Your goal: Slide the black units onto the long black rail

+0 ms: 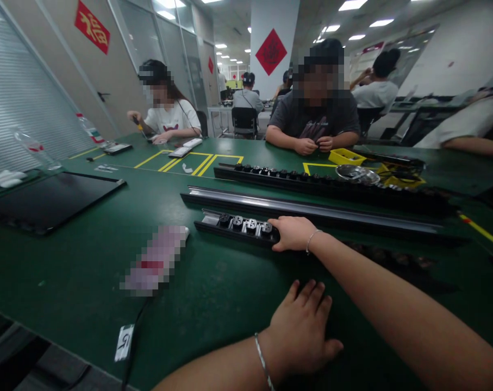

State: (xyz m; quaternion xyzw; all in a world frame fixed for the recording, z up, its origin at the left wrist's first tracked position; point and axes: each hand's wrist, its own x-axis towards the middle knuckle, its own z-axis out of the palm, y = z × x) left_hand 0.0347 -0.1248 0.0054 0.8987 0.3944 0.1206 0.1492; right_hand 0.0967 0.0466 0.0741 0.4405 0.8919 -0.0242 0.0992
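My right hand is closed over the nearest black track. That long channel has a row of small round black-and-silver units seated in it, and my thumb and fingers straddle it beside the last unit visible to their left. Beyond my wrist the track continues, partly hidden by my forearm. My left hand lies palm down on the green table, fingers spread, holding nothing. Behind the nearest track lies a bare black track with a shiny inner strip. Farther back, another track carries many similar round units.
A phone with a cable and tag lies left of the tracks. Further left are a flat black panel and plastic bottles. Yellow trays and a clear round dish sit at the back right. Two people work across the table.
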